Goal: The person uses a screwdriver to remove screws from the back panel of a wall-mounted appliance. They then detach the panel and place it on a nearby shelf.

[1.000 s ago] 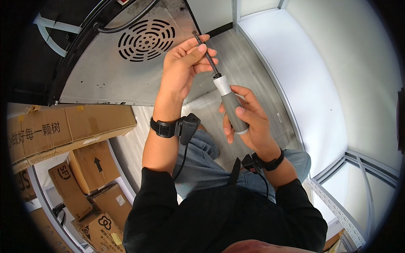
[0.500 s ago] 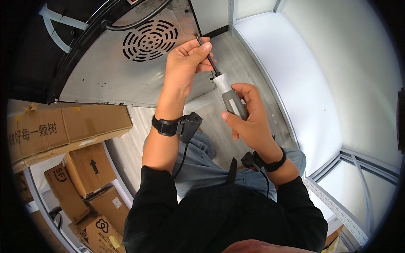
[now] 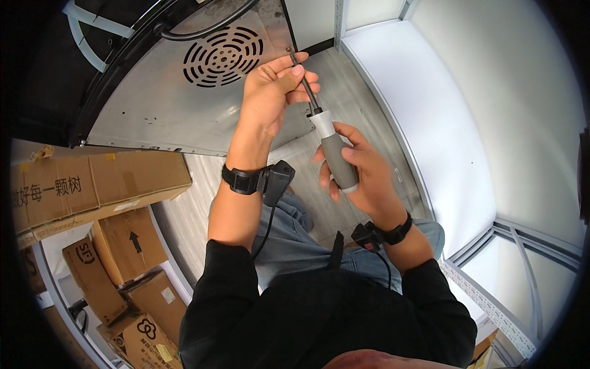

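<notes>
My left hand [image 3: 265,92] pinches the dark shaft of a screwdriver [image 3: 339,161] near its far end, other fingers loosely curled. The tip is beside the right edge of a metal panel [image 3: 166,114], close to a small screw-like spot [image 3: 289,50]; I cannot tell whether they touch. The screwdriver slants, its thick grey handle with a pale collar pointing down toward me. Around that handle is my right hand [image 3: 376,184], thumb on top and fingertips showing on the left side. Both wrists wear black straps with small boxes and cables.
The metal panel has a round slotted vent [image 3: 224,57] and a black cable [image 3: 209,31] across its top. Cardboard boxes [image 3: 132,240] fill a shelf at the left. White shelving [image 3: 424,92] runs along the right, above the grey wood-look floor [image 3: 344,80].
The right hand has shifted its grip: the thumb has moved up and across the handle, and more of the handle shows. The left hand stays on the shaft, nearly still.
</notes>
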Action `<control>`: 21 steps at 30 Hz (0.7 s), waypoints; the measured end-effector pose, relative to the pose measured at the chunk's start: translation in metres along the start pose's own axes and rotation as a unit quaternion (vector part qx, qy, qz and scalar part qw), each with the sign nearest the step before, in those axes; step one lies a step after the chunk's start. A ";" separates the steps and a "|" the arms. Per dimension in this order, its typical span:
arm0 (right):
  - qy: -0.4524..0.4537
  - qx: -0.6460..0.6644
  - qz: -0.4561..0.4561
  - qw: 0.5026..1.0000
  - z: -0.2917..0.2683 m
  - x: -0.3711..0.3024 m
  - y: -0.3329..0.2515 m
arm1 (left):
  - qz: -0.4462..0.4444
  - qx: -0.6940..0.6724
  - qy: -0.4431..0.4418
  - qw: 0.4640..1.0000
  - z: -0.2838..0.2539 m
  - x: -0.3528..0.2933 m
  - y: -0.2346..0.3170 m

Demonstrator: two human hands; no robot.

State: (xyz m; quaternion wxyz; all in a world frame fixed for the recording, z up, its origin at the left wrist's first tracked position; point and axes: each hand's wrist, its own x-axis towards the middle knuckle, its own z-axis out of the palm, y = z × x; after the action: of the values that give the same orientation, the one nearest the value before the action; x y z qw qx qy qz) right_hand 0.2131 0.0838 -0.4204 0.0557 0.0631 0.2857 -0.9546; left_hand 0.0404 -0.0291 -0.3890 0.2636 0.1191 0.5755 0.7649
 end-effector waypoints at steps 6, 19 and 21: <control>0.111 -0.180 -0.059 0.976 0.010 0.005 0.012 | 0.011 0.032 0.036 0.999 0.007 -0.003 0.002; -0.072 0.044 0.035 0.996 -0.020 0.017 0.019 | 0.011 0.039 0.013 0.999 0.000 0.001 -0.001; -0.014 -0.016 0.020 1.000 -0.022 0.018 0.023 | 0.007 0.037 0.011 0.999 0.000 0.000 0.000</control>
State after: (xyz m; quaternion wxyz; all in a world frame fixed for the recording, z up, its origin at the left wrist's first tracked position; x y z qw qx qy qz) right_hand 0.2006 0.0756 -0.4536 0.0793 0.0546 0.2988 -0.9495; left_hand 0.0405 -0.0290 -0.3891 0.2469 0.1244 0.6054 0.7464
